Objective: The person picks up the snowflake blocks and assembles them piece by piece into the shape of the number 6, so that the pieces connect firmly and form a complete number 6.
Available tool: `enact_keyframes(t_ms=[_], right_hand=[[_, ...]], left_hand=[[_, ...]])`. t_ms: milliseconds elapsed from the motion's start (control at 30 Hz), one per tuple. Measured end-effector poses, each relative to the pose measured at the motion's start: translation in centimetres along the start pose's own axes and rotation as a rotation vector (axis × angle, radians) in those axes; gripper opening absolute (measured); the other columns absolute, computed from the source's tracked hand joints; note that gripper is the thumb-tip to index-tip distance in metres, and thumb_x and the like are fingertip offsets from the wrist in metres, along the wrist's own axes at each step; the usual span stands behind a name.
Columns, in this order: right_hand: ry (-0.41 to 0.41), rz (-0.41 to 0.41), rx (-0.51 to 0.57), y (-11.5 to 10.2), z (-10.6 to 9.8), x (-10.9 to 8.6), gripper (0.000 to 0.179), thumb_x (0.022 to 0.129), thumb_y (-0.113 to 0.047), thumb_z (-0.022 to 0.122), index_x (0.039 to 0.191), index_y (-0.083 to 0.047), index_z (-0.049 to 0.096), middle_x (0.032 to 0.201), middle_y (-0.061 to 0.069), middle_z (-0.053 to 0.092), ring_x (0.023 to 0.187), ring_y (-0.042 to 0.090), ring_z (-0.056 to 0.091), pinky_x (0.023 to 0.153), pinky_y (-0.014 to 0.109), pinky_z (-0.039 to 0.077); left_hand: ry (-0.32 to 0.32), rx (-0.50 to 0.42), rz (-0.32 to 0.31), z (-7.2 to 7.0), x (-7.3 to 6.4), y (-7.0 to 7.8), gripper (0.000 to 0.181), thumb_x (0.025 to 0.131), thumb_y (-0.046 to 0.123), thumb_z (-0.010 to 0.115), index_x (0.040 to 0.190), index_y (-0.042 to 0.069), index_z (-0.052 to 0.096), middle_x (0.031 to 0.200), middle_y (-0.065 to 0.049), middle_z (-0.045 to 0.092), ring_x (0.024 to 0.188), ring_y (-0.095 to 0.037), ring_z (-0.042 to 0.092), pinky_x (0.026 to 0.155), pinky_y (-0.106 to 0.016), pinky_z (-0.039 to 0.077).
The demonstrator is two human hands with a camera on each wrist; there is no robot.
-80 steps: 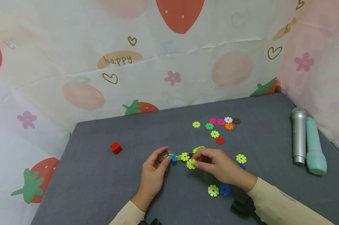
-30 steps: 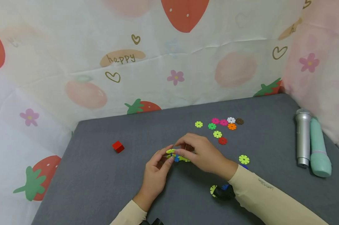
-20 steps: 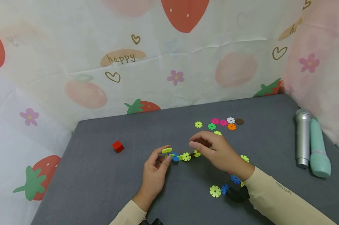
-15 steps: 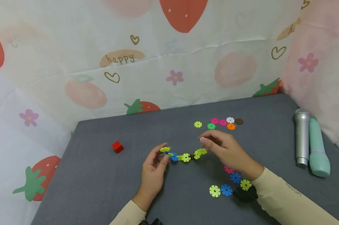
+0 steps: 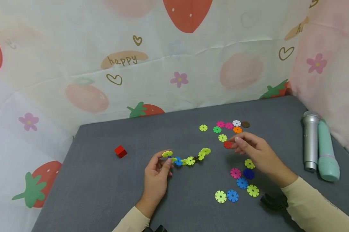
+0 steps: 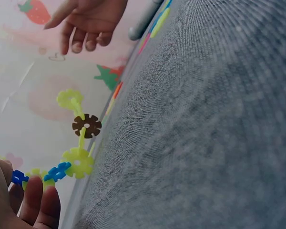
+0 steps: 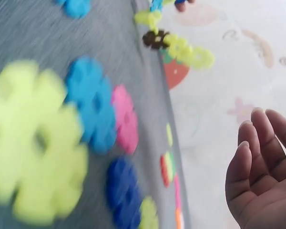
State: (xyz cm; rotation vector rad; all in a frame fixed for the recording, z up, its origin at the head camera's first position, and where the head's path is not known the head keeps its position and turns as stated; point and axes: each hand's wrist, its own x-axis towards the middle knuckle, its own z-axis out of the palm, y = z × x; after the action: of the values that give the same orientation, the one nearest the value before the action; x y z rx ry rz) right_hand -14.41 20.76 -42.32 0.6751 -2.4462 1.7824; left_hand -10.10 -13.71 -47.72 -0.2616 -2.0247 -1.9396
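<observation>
My left hand (image 5: pixel 155 180) pinches the left end of a chain of interlocking snowflake discs (image 5: pixel 190 160), mostly yellow-green with blue and brown ones between. At that end, a yellow-green disc (image 5: pixel 167 154) sits by the index finger. The chain extends to the right in the air; its brown disc (image 6: pixel 86 126) shows in the left wrist view. My right hand (image 5: pixel 258 154) is apart from the chain, fingers loosely bent and holding nothing. Its fingertips overlap a red disc (image 5: pixel 228 144) in the head view. The right wrist view shows the bare palm (image 7: pixel 276 195).
Loose discs lie on the grey table (image 5: pixel 105 193): a pink disc (image 5: pixel 236 173), a dark blue disc (image 5: pixel 249 174) and others near the right forearm, with several more behind. A red cube (image 5: pixel 120 151) is at left. A silver microphone (image 5: pixel 310 141) and a mint-green microphone (image 5: pixel 327 154) lie at right.
My right hand brought a yellow-green disc to the chain's left end, let go of it there and moved away right toward the red disc. My left hand kept its hold on the chain.
</observation>
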Motion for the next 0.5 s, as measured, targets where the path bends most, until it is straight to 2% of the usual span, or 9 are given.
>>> enact_keyframes(t_ms=[200,367,500], right_hand=[[0.015,-0.013,0.024,2.0,-1.8,-0.9,0.026,0.117,-0.009,0.049,0.129,0.007,0.067,0.114,0.021,0.070,0.102,0.026,0.071,0.084,0.026,0.057],[-0.010,0.017,-0.051,3.3,-3.1,-1.3,0.028,0.116,-0.010,0.052,0.134,0.007,0.065,0.118,0.020,0.070,0.103,0.021,0.070,0.084,0.025,0.055],[-0.113,0.084,-0.154,4.0,-4.4,-1.5,0.031,0.113,-0.014,0.061,0.140,0.000,0.064,0.126,0.014,0.069,0.107,0.019,0.066,0.086,0.025,0.054]], left_hand=[[0.006,-0.022,0.019,0.0,0.1,0.0,0.030,0.106,-0.003,0.068,0.136,-0.001,0.067,0.120,-0.029,0.066,0.081,-0.035,0.066,0.065,-0.029,0.059],[0.041,-0.029,0.022,0.1,0.1,-0.2,0.020,0.109,0.000,0.066,0.128,-0.004,0.070,0.098,-0.026,0.067,0.075,-0.032,0.067,0.064,-0.029,0.060],[0.061,-0.019,0.026,0.1,0.1,-0.3,0.017,0.111,0.002,0.063,0.124,-0.004,0.071,0.091,-0.022,0.068,0.074,-0.032,0.068,0.064,-0.030,0.061]])
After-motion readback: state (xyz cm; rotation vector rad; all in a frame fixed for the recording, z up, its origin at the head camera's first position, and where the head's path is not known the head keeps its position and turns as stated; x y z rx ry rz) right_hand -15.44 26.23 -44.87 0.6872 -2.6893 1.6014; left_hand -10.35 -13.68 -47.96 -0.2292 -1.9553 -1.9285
